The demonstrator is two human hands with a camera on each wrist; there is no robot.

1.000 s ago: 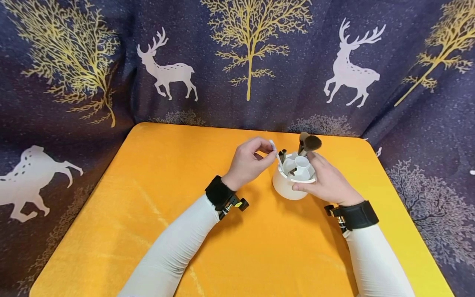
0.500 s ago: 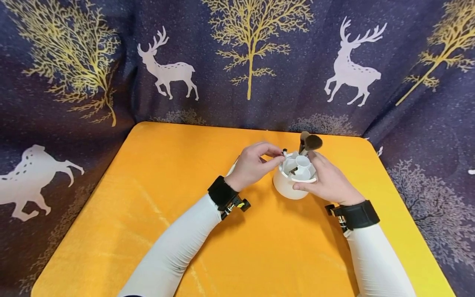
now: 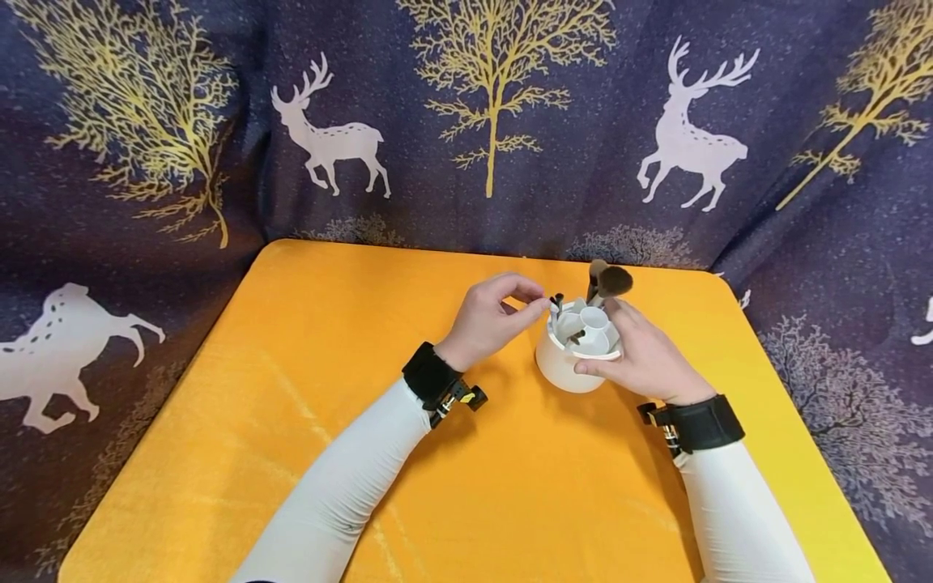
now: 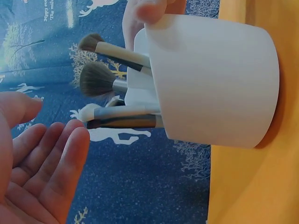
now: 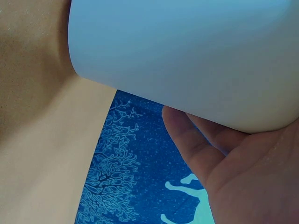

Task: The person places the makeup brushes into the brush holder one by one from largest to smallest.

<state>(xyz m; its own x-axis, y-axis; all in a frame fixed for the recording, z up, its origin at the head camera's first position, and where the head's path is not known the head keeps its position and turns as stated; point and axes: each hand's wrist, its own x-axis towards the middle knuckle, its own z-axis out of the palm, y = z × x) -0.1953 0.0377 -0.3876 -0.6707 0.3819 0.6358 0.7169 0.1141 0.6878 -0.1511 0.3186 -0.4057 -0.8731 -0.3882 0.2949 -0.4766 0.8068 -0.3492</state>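
Observation:
A round white makeup brush holder (image 3: 563,368) with inner compartments stands on the table. My right hand (image 3: 651,355) grips its right side, thumb near the front rim; the right wrist view shows fingers (image 5: 187,140) against the smooth wall. Large fluffy makeup brushes (image 3: 615,281) rise from the back, and small dark-tipped ones (image 3: 557,300) from the left. My left hand (image 3: 496,320) is at the holder's left rim, holding nothing. In the left wrist view its thumb and fingers are apart, fingertips right by the ends of a white-tipped brush (image 4: 119,111) and a dark brush (image 4: 126,122).
An orange cloth covers the table (image 3: 291,364). Behind it and along both sides hangs a dark blue curtain (image 3: 452,219) printed with deer and trees. Both wrists wear black straps (image 3: 432,377) with small cameras.
My left hand lowered the pinched white-tipped brush into the holder's left side, let go and drew back slightly left. My right hand has stayed on the holder.

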